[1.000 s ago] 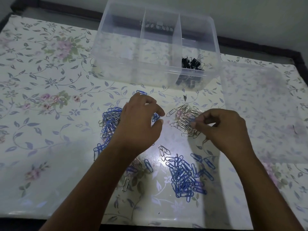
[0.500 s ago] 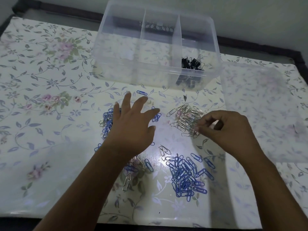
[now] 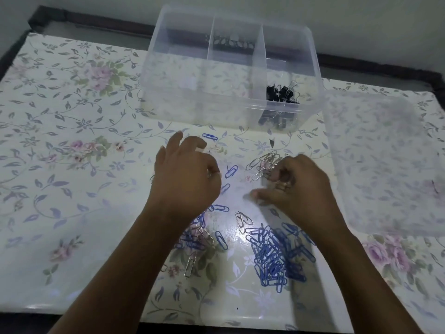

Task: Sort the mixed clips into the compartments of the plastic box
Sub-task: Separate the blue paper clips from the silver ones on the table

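Sitting just ahead of the right hand (image 3: 298,191), the silver paper clips (image 3: 265,165) are met at their near edge by its curled fingers. A few clips appear to be pinched there, though blur leaves that unsure. The rest of the heap is fanned away from the grip, toward the plastic box (image 3: 173,102).

The box is set well beyond both hands. The compartment straight ahead of the right grip is taken up by black binder clips (image 3: 283,92), and the barer compartments are found off to that grip's left.

The left hand (image 3: 185,182) is held palm down, fingers loosely bent; whether anything is pinched cannot be told. A single blue clip (image 3: 210,136) lies just past its fingertips, long axis crosswise to the reach. The blue pile (image 3: 272,259) lies behind both wrists, nearer the body.

By judgement the silver heap is the right hand's to carry, and a lift forward and leftward is called for.
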The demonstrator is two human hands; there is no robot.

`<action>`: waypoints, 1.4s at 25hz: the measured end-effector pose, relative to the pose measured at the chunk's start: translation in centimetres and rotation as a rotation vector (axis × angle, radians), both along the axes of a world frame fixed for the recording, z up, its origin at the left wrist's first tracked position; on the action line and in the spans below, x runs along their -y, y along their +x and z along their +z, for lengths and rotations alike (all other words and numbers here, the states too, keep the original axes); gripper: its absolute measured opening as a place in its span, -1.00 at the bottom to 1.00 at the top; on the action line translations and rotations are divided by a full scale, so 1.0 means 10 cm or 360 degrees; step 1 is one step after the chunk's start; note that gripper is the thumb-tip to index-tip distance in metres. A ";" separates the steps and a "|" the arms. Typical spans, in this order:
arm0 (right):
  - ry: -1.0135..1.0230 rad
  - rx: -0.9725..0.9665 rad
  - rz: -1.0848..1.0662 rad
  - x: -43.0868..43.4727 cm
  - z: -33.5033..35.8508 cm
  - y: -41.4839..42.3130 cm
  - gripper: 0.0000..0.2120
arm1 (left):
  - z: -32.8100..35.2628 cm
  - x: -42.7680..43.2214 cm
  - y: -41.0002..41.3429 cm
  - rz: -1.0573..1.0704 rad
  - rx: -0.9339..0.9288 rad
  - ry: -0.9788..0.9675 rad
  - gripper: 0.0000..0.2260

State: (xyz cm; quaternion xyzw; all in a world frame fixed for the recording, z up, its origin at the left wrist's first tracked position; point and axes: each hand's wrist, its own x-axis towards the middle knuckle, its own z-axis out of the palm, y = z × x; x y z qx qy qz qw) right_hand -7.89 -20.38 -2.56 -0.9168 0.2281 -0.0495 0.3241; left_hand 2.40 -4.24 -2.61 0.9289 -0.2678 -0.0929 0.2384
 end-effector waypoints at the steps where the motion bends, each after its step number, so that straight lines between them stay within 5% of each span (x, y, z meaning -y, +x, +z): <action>1: 0.0055 -0.0060 0.0185 -0.08 0.03 0.01 -0.57 | 0.00 0.00 0.01 0.0026 0.0018 -0.0017 -0.88; 4: 0.0006 -0.0212 0.0516 -0.21 0.01 0.03 -0.53 | -0.01 0.00 0.02 0.0065 0.0040 -0.0028 -0.88; 10: -0.0303 -0.0008 -0.0114 0.04 -0.07 -0.03 -0.77 | -0.03 -0.06 0.03 0.0080 -0.0006 0.0098 -0.53; 15: -0.0390 0.0218 0.0078 -0.04 -0.13 0.05 -0.97 | -0.01 -0.20 0.11 0.0170 -0.0057 0.0273 -0.44; 24: -0.0735 0.0123 0.0514 -0.55 -0.35 0.19 -0.51 | 0.02 -0.32 0.18 0.0129 0.0062 0.0188 -0.59; 28: -0.0710 0.0261 0.0522 -0.47 -0.23 0.23 -0.58 | -0.01 -0.27 0.16 -0.0041 0.0063 0.0103 -0.56; 32: -0.0292 0.0472 0.0583 -0.41 -0.12 0.23 -0.73 | 0.01 -0.30 0.13 -0.0027 -0.0079 0.0475 -0.43; 35: -0.0409 0.0458 0.0470 -0.42 -0.15 0.24 -0.74 | 0.06 -0.30 0.13 0.0105 -0.0061 0.0512 -0.47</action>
